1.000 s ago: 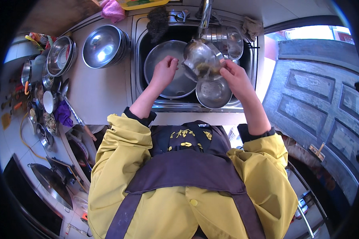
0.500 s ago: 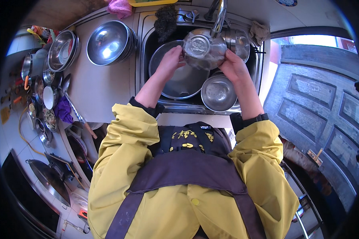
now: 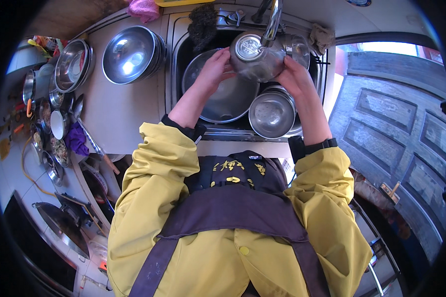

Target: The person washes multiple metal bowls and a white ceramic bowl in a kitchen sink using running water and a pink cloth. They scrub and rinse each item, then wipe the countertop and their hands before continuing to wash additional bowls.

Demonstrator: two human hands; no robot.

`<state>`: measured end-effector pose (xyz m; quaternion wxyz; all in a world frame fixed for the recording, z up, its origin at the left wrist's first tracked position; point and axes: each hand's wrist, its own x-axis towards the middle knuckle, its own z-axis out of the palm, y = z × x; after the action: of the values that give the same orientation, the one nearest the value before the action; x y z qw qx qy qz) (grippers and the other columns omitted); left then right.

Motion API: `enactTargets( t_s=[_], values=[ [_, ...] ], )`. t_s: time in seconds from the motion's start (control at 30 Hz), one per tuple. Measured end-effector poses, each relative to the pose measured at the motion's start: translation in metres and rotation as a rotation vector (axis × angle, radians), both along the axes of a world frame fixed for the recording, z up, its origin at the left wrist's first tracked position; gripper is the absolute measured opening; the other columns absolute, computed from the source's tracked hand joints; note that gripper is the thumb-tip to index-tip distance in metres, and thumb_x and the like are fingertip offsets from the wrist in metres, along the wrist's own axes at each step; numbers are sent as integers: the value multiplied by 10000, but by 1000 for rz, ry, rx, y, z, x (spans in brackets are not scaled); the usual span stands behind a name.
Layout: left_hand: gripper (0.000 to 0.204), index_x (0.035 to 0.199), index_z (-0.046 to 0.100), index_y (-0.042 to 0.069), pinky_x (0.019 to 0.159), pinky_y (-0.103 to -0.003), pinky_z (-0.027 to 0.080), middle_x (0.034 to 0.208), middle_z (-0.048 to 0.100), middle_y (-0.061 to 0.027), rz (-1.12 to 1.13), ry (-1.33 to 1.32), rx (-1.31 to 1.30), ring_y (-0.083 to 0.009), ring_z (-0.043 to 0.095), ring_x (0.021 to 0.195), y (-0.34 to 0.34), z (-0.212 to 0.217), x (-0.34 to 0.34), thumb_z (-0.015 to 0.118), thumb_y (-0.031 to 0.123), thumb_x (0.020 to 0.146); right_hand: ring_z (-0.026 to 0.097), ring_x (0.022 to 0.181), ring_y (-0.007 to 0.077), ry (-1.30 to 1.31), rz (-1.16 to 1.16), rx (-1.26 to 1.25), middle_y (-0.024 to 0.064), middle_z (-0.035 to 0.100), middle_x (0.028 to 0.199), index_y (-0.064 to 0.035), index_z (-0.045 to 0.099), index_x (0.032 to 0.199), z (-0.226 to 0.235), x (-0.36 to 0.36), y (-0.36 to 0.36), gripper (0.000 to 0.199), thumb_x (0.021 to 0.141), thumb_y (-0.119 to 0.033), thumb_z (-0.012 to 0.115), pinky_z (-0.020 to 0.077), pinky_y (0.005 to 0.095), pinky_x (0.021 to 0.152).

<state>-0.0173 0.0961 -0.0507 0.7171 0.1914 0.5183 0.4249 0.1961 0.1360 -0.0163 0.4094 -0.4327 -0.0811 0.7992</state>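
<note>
Under the faucet (image 3: 272,24) I hold a steel bowl (image 3: 258,68) with its round base turned up. My left hand (image 3: 217,69) grips its left side and my right hand (image 3: 296,76) its right side, fingers closed round the rim. Water seems to run onto the base. Below the bowl, a wide round metal pan (image 3: 223,101) lies in the sink (image 3: 203,129). Several small steel bowls (image 3: 271,115) are stacked at the sink's front right, and another metal vessel (image 3: 298,52) stands behind my right hand.
Left of the sink, a stack of steel bowls (image 3: 129,55) leans on the counter (image 3: 119,114). Farther left are steel basins (image 3: 70,67), a purple cloth (image 3: 77,138) and a long-handled tool (image 3: 96,146). A dark scrubber (image 3: 201,24) rests at the sink's back edge; a grey door (image 3: 381,114) stands right.
The bowl has shifted slightly and tilted between my hands, its base moving up under the faucet. Both hands still hold it. The view has moved a little.
</note>
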Motion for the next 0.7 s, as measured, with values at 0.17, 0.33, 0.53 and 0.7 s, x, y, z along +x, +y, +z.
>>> enactTargets(
  t_s=[0.17, 0.33, 0.53, 0.7],
  values=[
    [449, 1308, 371, 99, 834, -348, 443, 1104, 560, -82, 30, -15, -4, -190, 551, 983, -3, 2, -13, 421, 331, 926, 536, 1017, 238, -34, -14, -55, 142, 528, 1094, 17, 447, 1118, -7, -11, 9, 229, 928, -97, 392, 435, 391, 905],
    [412, 1292, 384, 98, 803, -319, 456, 1112, 546, -63, 14, -46, 5, -175, 549, 973, -3, 7, -13, 430, 292, 932, 545, 996, 243, -33, -92, -112, 143, 528, 1086, 15, 446, 1110, -1, -8, 8, 217, 918, -82, 421, 449, 404, 896],
    [382, 1276, 405, 100, 795, -315, 457, 1083, 559, -49, 11, -53, 61, -167, 551, 959, -3, 7, -5, 429, 268, 934, 536, 1028, 262, -49, -195, -124, 151, 523, 1102, 24, 437, 1118, 8, -2, 7, 230, 905, -62, 438, 461, 421, 883],
    [348, 1240, 439, 100, 798, -324, 451, 1064, 567, -49, 40, -78, -3, -160, 552, 942, -3, -4, -4, 416, 268, 936, 529, 1023, 281, -86, -87, -16, 167, 509, 1122, 36, 429, 1119, 3, -2, 0, 232, 911, -64, 405, 434, 437, 915]
  ],
)
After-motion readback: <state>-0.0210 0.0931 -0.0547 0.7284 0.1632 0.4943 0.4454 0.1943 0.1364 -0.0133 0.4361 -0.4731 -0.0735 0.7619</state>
